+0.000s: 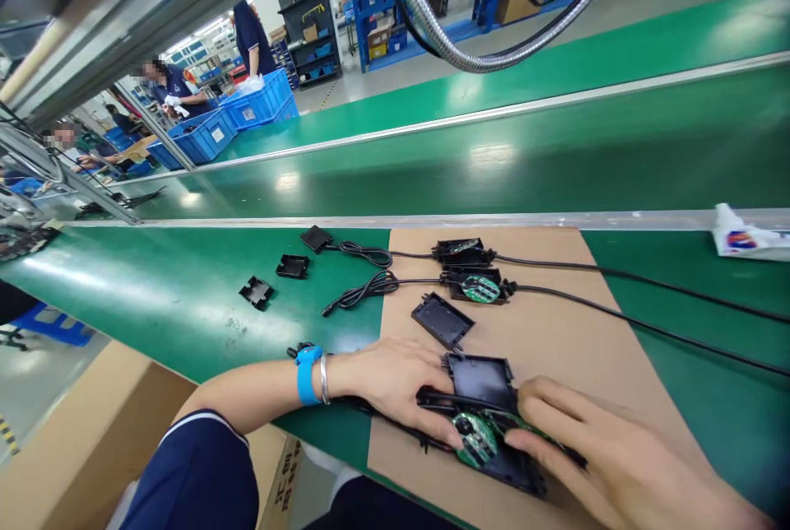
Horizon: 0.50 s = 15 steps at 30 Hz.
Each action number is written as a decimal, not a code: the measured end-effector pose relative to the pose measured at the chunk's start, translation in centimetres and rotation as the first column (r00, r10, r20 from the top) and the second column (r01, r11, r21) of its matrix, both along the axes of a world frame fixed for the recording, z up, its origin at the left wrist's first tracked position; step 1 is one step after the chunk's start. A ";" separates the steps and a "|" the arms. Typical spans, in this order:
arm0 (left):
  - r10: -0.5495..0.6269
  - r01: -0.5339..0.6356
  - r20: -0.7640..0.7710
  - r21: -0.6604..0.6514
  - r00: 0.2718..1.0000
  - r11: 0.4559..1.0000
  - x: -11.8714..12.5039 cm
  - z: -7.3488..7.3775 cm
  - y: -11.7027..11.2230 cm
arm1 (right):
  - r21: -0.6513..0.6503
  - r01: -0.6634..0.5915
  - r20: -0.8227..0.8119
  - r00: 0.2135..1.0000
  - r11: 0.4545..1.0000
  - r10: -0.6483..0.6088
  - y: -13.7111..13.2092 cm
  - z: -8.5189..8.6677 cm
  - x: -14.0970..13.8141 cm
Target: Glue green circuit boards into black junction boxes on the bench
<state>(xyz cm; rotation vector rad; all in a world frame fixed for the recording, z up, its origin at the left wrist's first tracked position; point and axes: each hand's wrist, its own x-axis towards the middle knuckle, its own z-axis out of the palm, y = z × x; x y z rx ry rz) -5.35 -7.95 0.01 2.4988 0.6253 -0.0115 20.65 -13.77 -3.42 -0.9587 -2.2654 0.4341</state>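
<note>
On the brown cardboard mat, my left hand (411,390) has thumb and fingers closed around a black cable (435,400). Its thumb tip touches a green circuit board (476,439). My right hand (586,439) pinches at the board's right side, where its fingers partly hide wires and the board's end. Beneath the board lies a black plastic housing (515,468). Another open black housing (481,378) sits just behind it, between both hands. A black cover (443,320) rests farther back, tilted on the mat.
Two opened housings, one with a round circuit board (481,290), lie at the mat's back with cables running right. Coiled cables (364,290) and small black shells (257,292) are on the green bench (185,283). A white tube (750,234) lies far right. A metal hose (457,53) hangs overhead.
</note>
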 end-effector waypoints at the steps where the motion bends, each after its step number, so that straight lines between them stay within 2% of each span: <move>1: -0.018 0.018 -0.011 -0.004 1.000 1.000 0.0 0.1 0.1 | 0.026 -0.002 0.022 1.000 1.000 0.002 0.0 0.0 -0.1; 4: -0.054 0.053 -0.072 -0.015 0.996 0.998 0.2 0.7 0.0 | 0.014 0.039 0.098 0.994 0.999 -0.040 0.3 0.4 -0.6; 7: -0.036 0.043 -0.132 0.054 0.991 0.998 0.2 1.1 0.0 | -0.185 0.075 0.100 0.993 0.980 -0.057 1.3 1.3 -0.1; 9: -0.013 0.022 -0.131 0.066 0.991 0.998 0.1 1.1 0.3 | -0.387 0.134 0.041 0.991 0.912 -0.129 2.1 1.8 1.0; 12: 0.012 -0.014 -0.093 -0.024 0.996 1.000 -0.2 1.2 0.7 | -0.636 0.157 0.032 0.984 0.755 -0.178 2.6 2.3 2.7; 13: 0.022 -0.028 -0.077 -0.070 0.997 0.997 -0.3 1.3 0.8 | -0.681 0.140 0.030 0.986 0.719 -0.164 2.5 2.3 3.0; 15: 0.049 -0.055 -0.036 -0.178 0.998 0.983 -0.4 1.7 0.8 | -0.703 0.113 0.000 0.987 0.702 -0.159 2.3 2.2 3.0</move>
